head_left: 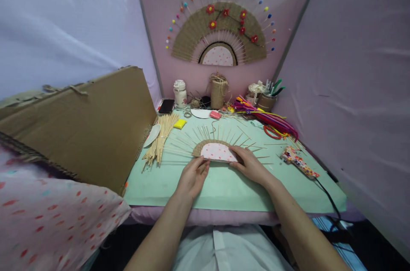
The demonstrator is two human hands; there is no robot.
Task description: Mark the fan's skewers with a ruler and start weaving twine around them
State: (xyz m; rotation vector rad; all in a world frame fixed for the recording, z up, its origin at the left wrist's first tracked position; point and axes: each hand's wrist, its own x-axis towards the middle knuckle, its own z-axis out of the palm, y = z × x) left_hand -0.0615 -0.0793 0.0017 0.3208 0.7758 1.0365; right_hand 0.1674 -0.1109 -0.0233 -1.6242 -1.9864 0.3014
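Observation:
A half-round fan base (218, 152), covered in white cloth with pink dots and edged by a brown burlap band (211, 141), lies at the middle of the green tabletop. Thin wooden sticks (237, 139) spread out from its curved edge. My left hand (192, 176) grips the base's lower left corner, thumb on top and fingers curled under. At the right end, my right hand (248, 163) holds the same piece with its fingers over the cloth and its thumb by the straight edge. The underside is hidden.
Left lie a bundle of sticks (164, 136), a yellow packet (180, 123) and a cardboard sheet (96, 126). A glue gun (297, 162) with a cord, red-handled scissors (272, 132) and pipe cleaners (269, 118) are right. Behind stand a white bottle (180, 94) and twine roll (218, 91); a finished fan (188, 34) hangs above.

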